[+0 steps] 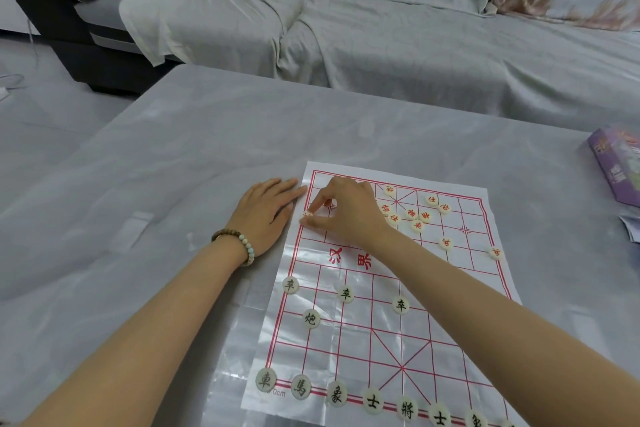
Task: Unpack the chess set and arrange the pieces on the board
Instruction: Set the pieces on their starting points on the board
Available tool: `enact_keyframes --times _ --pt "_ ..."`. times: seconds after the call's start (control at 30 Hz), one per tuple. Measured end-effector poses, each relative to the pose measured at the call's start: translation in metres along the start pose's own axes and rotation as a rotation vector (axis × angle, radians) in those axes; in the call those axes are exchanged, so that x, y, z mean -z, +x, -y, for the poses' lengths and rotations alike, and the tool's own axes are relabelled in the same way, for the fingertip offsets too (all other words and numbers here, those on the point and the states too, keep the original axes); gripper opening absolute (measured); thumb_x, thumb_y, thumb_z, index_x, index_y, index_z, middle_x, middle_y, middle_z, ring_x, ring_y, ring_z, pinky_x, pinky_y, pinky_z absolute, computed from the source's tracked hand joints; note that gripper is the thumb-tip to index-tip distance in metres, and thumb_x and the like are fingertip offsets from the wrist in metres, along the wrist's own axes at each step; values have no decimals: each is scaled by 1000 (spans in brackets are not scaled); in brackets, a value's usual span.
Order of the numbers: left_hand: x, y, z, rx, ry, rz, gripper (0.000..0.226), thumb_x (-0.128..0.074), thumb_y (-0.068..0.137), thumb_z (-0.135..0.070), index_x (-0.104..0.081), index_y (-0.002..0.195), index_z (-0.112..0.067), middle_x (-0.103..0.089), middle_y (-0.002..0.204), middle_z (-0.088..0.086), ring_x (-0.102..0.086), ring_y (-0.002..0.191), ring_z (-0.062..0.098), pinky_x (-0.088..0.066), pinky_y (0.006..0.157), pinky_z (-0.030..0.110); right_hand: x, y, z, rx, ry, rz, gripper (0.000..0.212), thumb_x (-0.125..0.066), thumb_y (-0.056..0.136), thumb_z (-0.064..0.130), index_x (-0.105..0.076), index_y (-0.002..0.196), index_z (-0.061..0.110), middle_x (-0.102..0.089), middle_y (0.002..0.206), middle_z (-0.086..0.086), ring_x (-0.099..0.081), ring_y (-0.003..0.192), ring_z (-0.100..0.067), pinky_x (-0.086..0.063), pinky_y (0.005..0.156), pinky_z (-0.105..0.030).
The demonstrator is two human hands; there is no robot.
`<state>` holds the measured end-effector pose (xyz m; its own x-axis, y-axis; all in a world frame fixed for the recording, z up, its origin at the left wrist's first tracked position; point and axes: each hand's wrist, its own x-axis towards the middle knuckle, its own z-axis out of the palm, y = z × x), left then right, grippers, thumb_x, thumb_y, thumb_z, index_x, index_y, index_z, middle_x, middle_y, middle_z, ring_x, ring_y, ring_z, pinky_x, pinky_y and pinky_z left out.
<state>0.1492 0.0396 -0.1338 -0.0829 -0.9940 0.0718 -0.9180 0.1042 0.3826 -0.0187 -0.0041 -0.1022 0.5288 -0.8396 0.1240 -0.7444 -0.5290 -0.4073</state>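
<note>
A thin plastic Chinese chess board (374, 319) with red lines lies on the table. Black-lettered round pieces stand along its near edge (372, 401), and others sit further up, such as one (345, 294) on a grid line. Red-lettered pieces lie in a loose cluster (417, 215) on the far half, with two (495, 252) toward the right edge. My right hand (346, 210) pinches a red-lettered piece (307, 215) at the board's far left edge. My left hand (265, 210) rests flat on the table, fingertips touching the board's far left corner.
A purple box (618, 163) lies at the table's right edge with a folded paper (630, 227) beside it. The table (173, 184) wears a grey cloth. A covered sofa (381, 28) stands close behind the table.
</note>
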Motion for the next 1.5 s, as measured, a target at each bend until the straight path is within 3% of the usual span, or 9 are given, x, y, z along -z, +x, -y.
enact_keyframes --times 0.27,0.67,0.83,0.93,1.13,1.27,1.4,1.5 --pt "-1 1 1 -3 1 -18 40 -29 100 -27 -34 140 -30 -28 150 -10 -17 139 13 -8 113 30 -5 -4 3 -19 -2 -11 27 -65 79 51 -70 94 29 -55 91 9 -48 92 -10 -25 84 -26" --pt "-2 2 1 9 18 -12 41 -27 100 -29 -33 141 -30 -27 150 -10 -17 139 13 -9 114 31 -6 -8 1 -20 17 -12 25 -63 80 51 -68 93 30 -60 96 7 -48 93 -9 -24 84 -25" --pt "-1 2 2 10 -37 -6 48 -19 96 -40 -37 139 -29 -30 149 -9 -19 139 14 -10 113 32 5 -11 -8 -19 78 -40 28 -66 78 51 -68 97 31 -58 94 12 -48 89 -4 -31 88 -28" --pt "1 6 2 52 -137 16 43 -25 98 -38 -43 136 -27 -34 147 -7 -22 139 16 -13 115 36 30 -16 -32 -70 173 -86 21 -66 80 44 -68 93 29 -56 90 14 -44 75 2 -38 77 -22" --pt "9 27 -23 97 -383 -64 35 -35 97 -36 -56 123 -22 -51 134 -2 -38 129 17 -31 109 37 88 -38 -106 -244 209 -176 11 -62 86 28 -68 93 22 -66 92 5 -52 73 -2 -36 63 -9" --pt "6 41 -60 -14 -320 -30 33 -42 96 -35 -59 120 -21 -55 128 -4 -42 123 14 -32 101 27 98 -51 -138 -343 145 -34 15 -64 85 26 -69 99 22 -67 98 4 -57 82 -9 -39 66 -14" --pt "-5 46 -87 -38 -278 60 34 -42 95 -35 -55 123 -22 -51 131 -4 -38 126 14 -32 103 32 93 -59 -146 -364 111 58 23 -66 84 25 -69 106 21 -62 100 4 -57 89 -13 -38 75 -21" --pt "-13 49 -98 -35 -262 79 34 -41 95 -36 -54 124 -23 -52 131 -3 -39 125 15 -33 102 32 90 -62 -150 -362 97 51 23 -69 82 24 -70 105 22 -62 97 6 -57 89 -12 -37 72 -19"
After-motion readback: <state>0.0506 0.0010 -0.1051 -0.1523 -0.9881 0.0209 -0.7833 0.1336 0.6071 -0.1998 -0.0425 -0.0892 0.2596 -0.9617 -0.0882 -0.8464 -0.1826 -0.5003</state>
